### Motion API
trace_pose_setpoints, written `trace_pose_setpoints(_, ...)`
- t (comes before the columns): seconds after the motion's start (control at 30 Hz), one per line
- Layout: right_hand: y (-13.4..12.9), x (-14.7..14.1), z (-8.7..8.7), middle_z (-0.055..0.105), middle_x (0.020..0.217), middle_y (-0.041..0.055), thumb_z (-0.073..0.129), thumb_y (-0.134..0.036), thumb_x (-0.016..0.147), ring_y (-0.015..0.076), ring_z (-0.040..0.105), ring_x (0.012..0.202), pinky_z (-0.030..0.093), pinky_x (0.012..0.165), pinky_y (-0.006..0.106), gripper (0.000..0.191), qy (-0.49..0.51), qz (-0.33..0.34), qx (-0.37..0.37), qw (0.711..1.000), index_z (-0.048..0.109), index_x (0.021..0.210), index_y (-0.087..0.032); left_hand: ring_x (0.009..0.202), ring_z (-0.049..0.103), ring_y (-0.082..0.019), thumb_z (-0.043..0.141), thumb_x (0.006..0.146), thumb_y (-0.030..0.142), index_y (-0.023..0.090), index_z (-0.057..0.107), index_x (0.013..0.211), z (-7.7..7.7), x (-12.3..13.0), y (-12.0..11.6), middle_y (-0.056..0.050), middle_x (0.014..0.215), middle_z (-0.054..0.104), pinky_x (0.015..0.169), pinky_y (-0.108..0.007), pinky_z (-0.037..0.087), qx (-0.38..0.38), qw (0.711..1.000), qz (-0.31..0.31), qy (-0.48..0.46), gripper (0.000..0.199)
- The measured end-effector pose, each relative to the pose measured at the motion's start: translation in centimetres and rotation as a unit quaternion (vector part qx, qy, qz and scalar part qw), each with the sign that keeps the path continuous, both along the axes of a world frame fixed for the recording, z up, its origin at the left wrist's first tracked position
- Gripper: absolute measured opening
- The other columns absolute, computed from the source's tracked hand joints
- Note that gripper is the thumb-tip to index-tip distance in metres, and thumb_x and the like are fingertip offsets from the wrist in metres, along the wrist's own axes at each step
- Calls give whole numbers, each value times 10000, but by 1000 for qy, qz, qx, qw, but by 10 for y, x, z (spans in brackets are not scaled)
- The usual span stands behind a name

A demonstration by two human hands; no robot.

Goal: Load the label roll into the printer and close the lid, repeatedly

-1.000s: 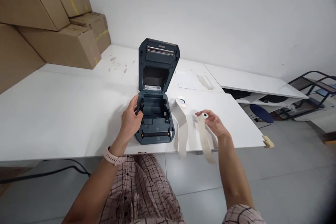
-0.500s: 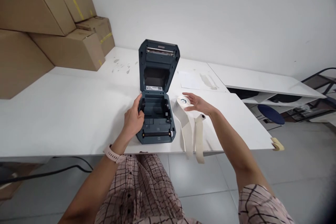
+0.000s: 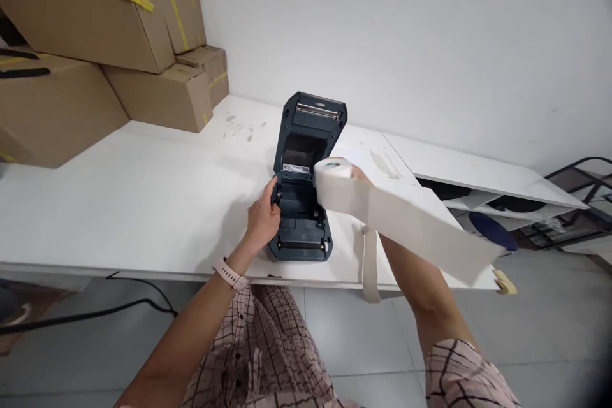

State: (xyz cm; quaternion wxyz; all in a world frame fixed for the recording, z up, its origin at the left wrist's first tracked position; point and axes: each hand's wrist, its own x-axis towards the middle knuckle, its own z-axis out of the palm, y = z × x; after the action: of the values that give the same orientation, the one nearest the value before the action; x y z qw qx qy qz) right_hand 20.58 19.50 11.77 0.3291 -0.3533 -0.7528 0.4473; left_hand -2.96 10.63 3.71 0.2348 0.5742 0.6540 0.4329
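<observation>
White table [image 3: 182,204] bears a dark grey printer [image 3: 299,190], lid raised.

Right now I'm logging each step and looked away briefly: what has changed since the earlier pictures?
The right hand let go of the narrow off-white paper roll, took hold of the wide white paper roll and lifted it leftward to the open dark grey printer; its loose strip now trails right. The left hand stays on the printer's left side, and the lid stays up.
</observation>
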Motion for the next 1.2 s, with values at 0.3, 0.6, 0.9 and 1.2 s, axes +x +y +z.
trace_pose_setpoints(0.3, 22, -96, -14, 738, 1272, 160, 842, -529, 760, 409, 716, 1146, 591, 923, 492, 640, -476, 152, 161, 851, 670, 1277, -193, 1299, 674, -344, 486, 849, 69, 226, 409, 1630, 0, 1, 1, -109, 1389, 724, 1107, -526, 504, -13, 999, 8, -34, 800)
trace_pose_setpoints(0.6, -59, -60, -53, 582, 1562, 185, 507, -397, 1071, 374, 497, 1503, 446, 1194, 598, 512, -313, 46, 306, 898, 535, 1530, -170, 1384, 624, -331, 522, 833, 49, 192, 451, 1602, -14, 0, 7, -122, 1505, 652, 1195, -522, 448, 29, 996, 10, -80, 786)
trace_pose_setpoints(0.9, -129, -64, -75, 546, 1608, 151, 442, -349, 1110, 338, 507, 1508, 443, 1224, 531, 460, -316, -43, 286, 904, 603, 1495, -154, 1421, 595, -264, 554, 826, 20, 201, 516, 1549, -30, -4, 20, -104, 1547, 618, 1270, -455, 375, 45, 981, 10, -188, 746)
trace_pose_setpoints(1.2, -142, -77, -85, 746, 1312, 138, 492, -299, 1089, 303, 678, 1235, 560, 1080, 459, 335, -229, -137, 310, 912, 770, 1235, -184, 1412, 604, -257, 557, 824, 34, 136, 575, 1469, -30, -4, 22, -160, 1518, 633, 1214, -414, 446, 57, 977, 13, -206, 653)
